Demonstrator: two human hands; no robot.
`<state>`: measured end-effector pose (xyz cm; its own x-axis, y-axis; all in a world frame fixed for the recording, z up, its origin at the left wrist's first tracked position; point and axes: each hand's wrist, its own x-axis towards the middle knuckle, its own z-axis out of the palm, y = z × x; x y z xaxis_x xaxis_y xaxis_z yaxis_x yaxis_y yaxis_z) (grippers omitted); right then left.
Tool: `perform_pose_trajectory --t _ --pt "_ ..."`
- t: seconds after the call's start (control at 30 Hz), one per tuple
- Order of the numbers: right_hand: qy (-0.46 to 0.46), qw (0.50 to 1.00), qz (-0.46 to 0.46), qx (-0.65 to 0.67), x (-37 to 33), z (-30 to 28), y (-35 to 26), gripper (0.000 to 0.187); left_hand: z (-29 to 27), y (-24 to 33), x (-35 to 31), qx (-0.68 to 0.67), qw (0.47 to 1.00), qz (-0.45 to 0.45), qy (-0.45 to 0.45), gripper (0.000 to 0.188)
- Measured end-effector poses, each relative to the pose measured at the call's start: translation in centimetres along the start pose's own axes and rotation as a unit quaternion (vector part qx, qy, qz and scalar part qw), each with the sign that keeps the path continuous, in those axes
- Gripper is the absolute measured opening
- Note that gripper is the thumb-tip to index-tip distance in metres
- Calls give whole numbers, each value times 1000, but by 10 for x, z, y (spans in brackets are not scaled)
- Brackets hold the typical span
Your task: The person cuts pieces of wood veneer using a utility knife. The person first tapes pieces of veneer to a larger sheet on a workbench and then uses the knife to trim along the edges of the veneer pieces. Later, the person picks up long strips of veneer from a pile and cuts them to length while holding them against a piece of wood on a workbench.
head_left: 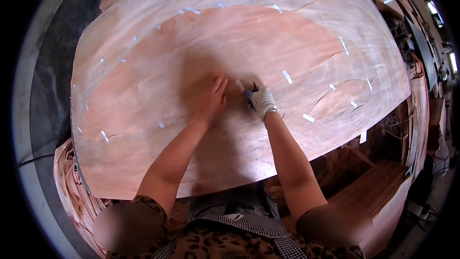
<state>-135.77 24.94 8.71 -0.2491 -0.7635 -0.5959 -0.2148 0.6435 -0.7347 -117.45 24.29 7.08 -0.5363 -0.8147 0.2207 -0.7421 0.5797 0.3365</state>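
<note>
A large pale, orange-tinted wood veneer sheet (230, 33) spreads before me, with short whitish tape strips stuck on it in several places. My left hand (212, 95), bare, lies on the sheet near its middle with the fingers stretched out. Just to its right, my right hand (261, 100) wears a white knitted glove with dark fingertips. Its fingers are closed; a small dark pointed shape shows at them, too unclear to name. One tape strip (240, 85) lies between the two hands, beside the right fingertips. A thin loop (281, 113) shows at my right wrist.
Stacked veneer pieces (67, 168) stick out under the sheet at the lower left. Brown wood sheets (369, 189) lie below its right front edge. More veneer edges (419, 124) stand at the right. A tape strip (363, 136) hangs off the sheet's front right edge.
</note>
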Motion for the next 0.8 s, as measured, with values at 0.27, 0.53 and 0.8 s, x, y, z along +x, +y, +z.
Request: perform_pose_trajectory --t 0.27,0.53,0.8 --pt "12 953 -185 -241 -29 -44 17 24 -11 26 39 -39 982 6 -185 43" --pt "-54 990 79 -106 -165 -71 139 13 -85 -11 -163 -89 971 -172 140 39" --pt "-244 751 -482 -380 -222 198 109 15 -150 18 -510 -64 836 -483 253 43"
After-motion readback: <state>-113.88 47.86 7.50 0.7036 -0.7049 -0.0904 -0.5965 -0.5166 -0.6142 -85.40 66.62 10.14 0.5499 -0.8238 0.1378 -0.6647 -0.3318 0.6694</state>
